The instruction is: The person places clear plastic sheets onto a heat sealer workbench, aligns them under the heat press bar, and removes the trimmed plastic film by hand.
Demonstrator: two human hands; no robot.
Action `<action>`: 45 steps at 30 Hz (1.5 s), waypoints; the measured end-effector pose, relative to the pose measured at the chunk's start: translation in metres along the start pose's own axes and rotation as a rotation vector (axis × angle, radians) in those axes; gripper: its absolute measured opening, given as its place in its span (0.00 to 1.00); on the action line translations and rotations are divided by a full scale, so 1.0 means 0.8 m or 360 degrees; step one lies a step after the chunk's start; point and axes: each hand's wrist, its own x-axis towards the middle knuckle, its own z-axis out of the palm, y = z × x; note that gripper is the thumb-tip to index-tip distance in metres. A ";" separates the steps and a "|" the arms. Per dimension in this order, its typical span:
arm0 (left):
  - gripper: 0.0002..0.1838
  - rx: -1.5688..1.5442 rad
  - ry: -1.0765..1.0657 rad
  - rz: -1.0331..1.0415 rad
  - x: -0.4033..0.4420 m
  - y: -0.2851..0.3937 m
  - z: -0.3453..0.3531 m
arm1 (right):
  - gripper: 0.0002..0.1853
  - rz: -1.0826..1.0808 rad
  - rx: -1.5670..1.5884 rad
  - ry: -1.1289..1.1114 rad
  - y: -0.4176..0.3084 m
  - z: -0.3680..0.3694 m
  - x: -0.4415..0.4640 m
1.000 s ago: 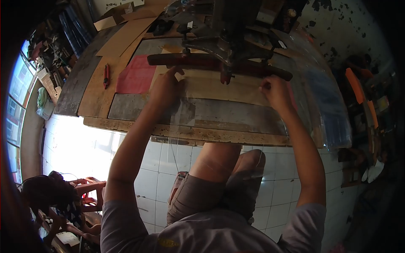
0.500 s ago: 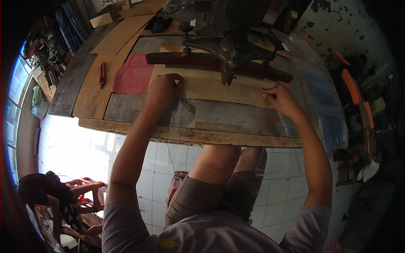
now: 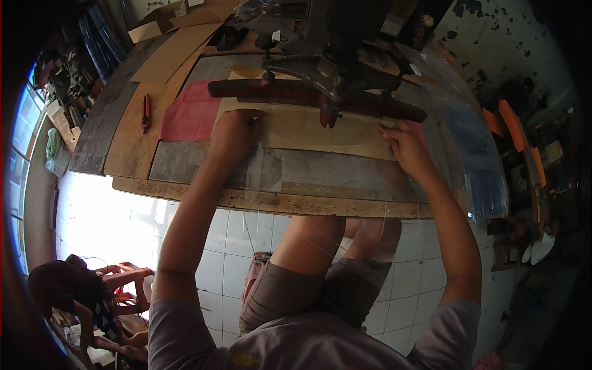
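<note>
- Change from the preceding frame: the right leg (image 3: pixel 370 250) has shifted outward, towards 4 o'clock; both hands keep nearly the same positions.
- Clear sheet (image 3: pixel 265 176): thin, glossy, transparent plastic, with faint reflections and straight side edges. It spans the width between the hands and hangs over the near edge of the surface (image 3: pixel 185 161), towards 6 o'clock; the legs show through it.
- Left hand (image 3: pixel 237 131), between 10 and 11 o'clock: fingers curled, closed narrowly on the clear sheet.
- Right hand (image 3: pixel 404 147), 2 o'clock: thumb and forefinger pinched together on the clear sheet.
- Cream sheet (image 3: pixel 308 128), 12 o'clock: smooth, flat and matt, lying between the hands and beneath the press bar.
- Press bar (image 3: pixel 271 92), 12 o'clock: long, narrow, dark red, carried by a dark metal bracket (image 3: pixel 333 73).
- Surface: scuffed grey panel, with a pitted, pale wooden near edge.
- Red sheet (image 3: pixel 192 114), 10 o'clock: flat, beside the cream sheet.
- Cutter (image 3: pixel 145 114), 10 o'clock: slim, red and black, on brown board (image 3: pixel 132 145).
- Plastic film (image 3: pixel 475 148), between 2 and 3 o'clock: clear, bluish, creased and shiny.
</note>
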 end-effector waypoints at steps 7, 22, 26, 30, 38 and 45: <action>0.14 0.0056 -0.0021 -0.0055 0.007 0.012 -0.002 | 0.15 -0.0021 -0.0007 0.0113 0.003 -0.002 0.008; 0.14 0.0143 -0.0056 -0.0085 0.011 0.012 0.003 | 0.13 -0.0004 -0.0008 0.0249 0.003 0.004 0.012; 0.14 0.0223 -0.0020 -0.0138 0.006 0.014 0.002 | 0.12 -0.0124 -0.0170 0.0302 -0.001 0.002 0.012; 0.12 0.0134 0.0075 -0.0030 0.007 0.010 0.005 | 0.13 -0.0045 -0.0067 0.0256 -0.004 0.002 0.011; 0.12 0.0110 0.0088 -0.0026 0.006 0.006 0.005 | 0.14 -0.0022 -0.0048 0.0272 -0.006 0.005 0.010; 0.12 0.0111 0.0072 -0.0050 0.005 0.007 0.003 | 0.14 0.0060 -0.0021 0.0232 -0.008 0.008 0.010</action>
